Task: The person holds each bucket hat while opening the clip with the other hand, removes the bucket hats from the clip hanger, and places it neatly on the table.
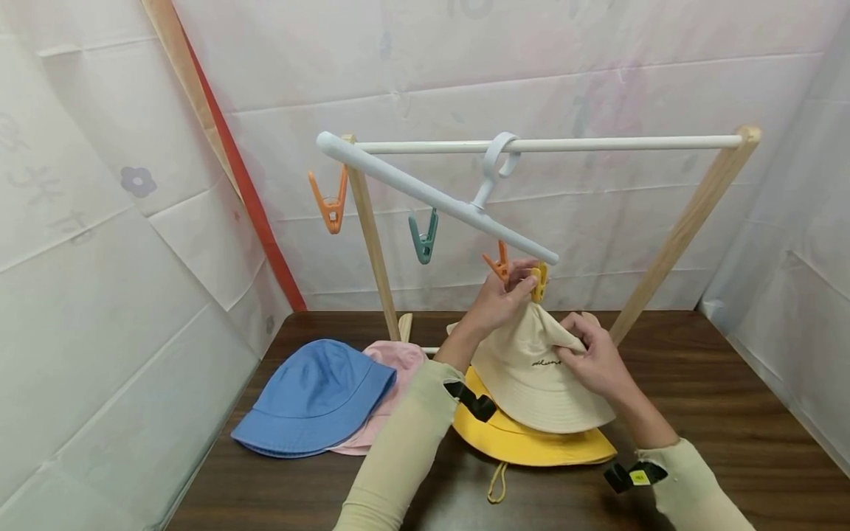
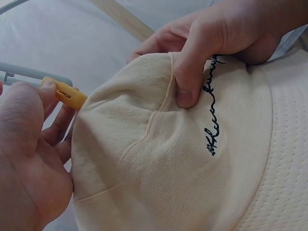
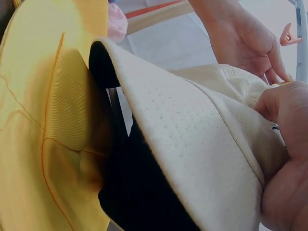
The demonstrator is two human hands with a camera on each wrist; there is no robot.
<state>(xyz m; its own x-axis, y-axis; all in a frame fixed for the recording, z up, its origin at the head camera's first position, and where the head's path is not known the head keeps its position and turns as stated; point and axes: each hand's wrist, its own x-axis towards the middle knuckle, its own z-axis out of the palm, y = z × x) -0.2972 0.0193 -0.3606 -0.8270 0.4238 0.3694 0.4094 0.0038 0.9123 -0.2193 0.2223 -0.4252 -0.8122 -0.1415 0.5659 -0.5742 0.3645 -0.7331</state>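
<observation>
A cream bucket hat with dark script on its crown hangs tilted above a yellow bucket hat. My left hand pinches a yellow clothespin at the low right end of a tilted pale blue hanger. The clothespin's tip meets the top of the cream crown; whether it bites the cloth is hard to tell. My right hand holds the crown's side, its thumb on the front near the script in the left wrist view. The right wrist view shows the cream hat's dark inside.
The hanger's hook sits over the white bar of a wooden-legged rack. Two orange clothespins and a green clothespin hang from it. A blue bucket hat overlaps a pink hat on the brown table.
</observation>
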